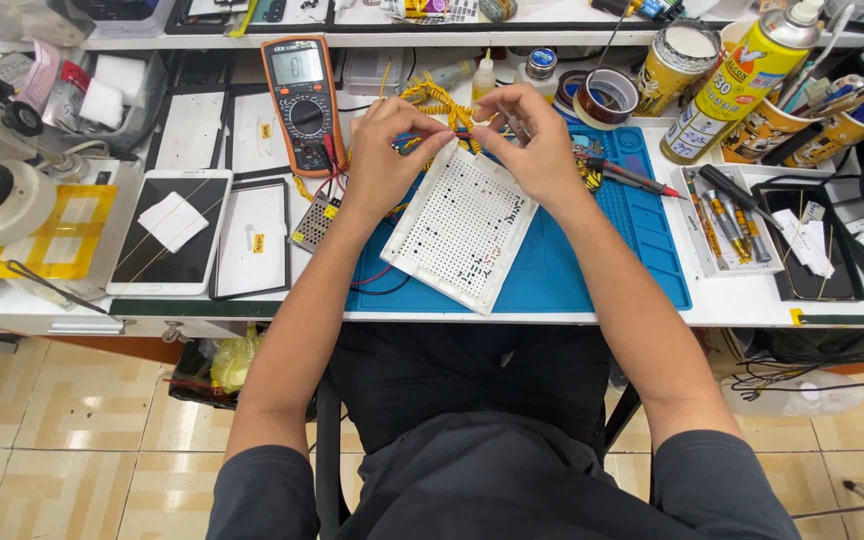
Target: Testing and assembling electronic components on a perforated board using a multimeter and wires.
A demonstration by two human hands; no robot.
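Both hands' fingers pinch yellow wire above white board, beside multimeter

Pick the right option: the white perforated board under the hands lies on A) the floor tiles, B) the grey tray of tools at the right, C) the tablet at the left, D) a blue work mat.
D: the white perforated board rests tilted on the blue work mat, while the left hand and right hand pinch a yellow wire above its far edge.
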